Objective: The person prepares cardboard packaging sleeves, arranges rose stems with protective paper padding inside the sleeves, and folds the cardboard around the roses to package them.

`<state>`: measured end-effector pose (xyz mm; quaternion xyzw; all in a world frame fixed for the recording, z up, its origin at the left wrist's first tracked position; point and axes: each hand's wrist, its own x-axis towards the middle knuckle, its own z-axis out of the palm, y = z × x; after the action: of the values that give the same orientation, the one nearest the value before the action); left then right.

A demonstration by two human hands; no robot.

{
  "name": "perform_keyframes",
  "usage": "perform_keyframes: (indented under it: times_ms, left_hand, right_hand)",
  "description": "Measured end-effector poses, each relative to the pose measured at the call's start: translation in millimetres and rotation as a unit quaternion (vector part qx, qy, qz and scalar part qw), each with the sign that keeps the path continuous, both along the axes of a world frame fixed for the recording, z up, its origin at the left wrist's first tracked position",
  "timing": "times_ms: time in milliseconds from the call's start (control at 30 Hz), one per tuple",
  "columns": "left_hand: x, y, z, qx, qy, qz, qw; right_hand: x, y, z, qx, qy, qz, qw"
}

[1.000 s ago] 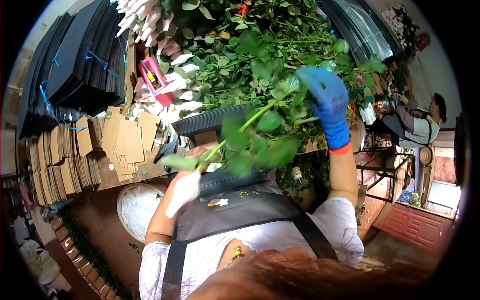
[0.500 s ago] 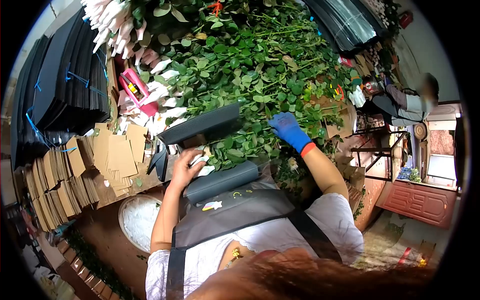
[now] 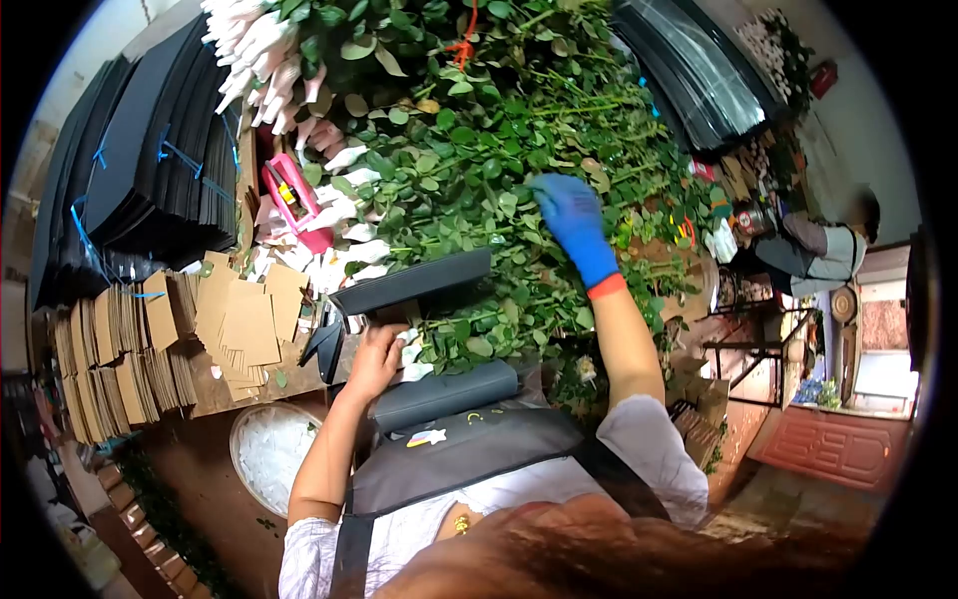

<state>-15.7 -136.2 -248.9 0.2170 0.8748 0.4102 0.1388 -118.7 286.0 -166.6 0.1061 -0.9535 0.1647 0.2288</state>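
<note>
My left hand (image 3: 375, 359), bare, rests at the left end of an open black sheet wrap (image 3: 444, 392). Its fingers are curled against a white-sleeved flower head (image 3: 411, 349) at the end of leafy stems. Behind these stems stands the wrap's raised black flap (image 3: 414, 283). My right hand (image 3: 574, 220), in a blue glove with a red cuff, is over the pile of leafy flower stems (image 3: 469, 190). Its fingers reach left above the leaves, slightly bent and a little blurred. I see nothing held in it.
Black sheets (image 3: 150, 150) tied with blue cord stand at left, above stacked cardboard pieces (image 3: 120, 349). A pink tool (image 3: 296, 205) lies beside white-sleeved heads. A white-filled basin (image 3: 274, 454) is below the table. Another person (image 3: 833, 245) sits at far right.
My right hand has moved up and away from my body over the leaves. My left hand stays by the flower heads at the wrap. The whole view has shifted slightly.
</note>
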Motion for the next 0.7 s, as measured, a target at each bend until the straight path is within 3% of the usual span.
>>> perform_keyframes:
  times_ms: [100,233,300,400,433,500,567,700]
  left_hand:
    - [4,0,-1,0.023,0.03,-0.003,0.999]
    - [3,2,0,0.039,0.053,0.002,0.998]
    - [3,3,1,0.017,0.049,-0.001,0.999]
    - [0,8,-1,0.037,0.054,0.023,0.998]
    - [2,8,1,0.031,0.04,0.029,0.998]
    - [5,8,0,0.029,0.033,0.035,0.998]
    - [4,10,-6,0.042,0.05,0.037,0.997]
    - [4,9,-8,0.053,0.05,0.044,0.996]
  right_hand:
    - [2,-29,80,0.016,0.119,0.022,0.992]
    - [1,-33,36,0.17,-0.101,0.056,0.979]
    - [-1,-20,-17,0.328,-0.155,0.042,0.931]
    - [-7,-3,-31,0.153,-0.13,0.024,0.979]
    - [-4,-11,-10,0.066,-0.064,0.017,0.996]
    - [5,-47,78,0.065,0.047,-0.015,0.997]
    - [-2,-56,120,0.096,0.097,-0.009,0.991]
    - [-79,-41,126,0.186,0.191,-0.012,0.964]
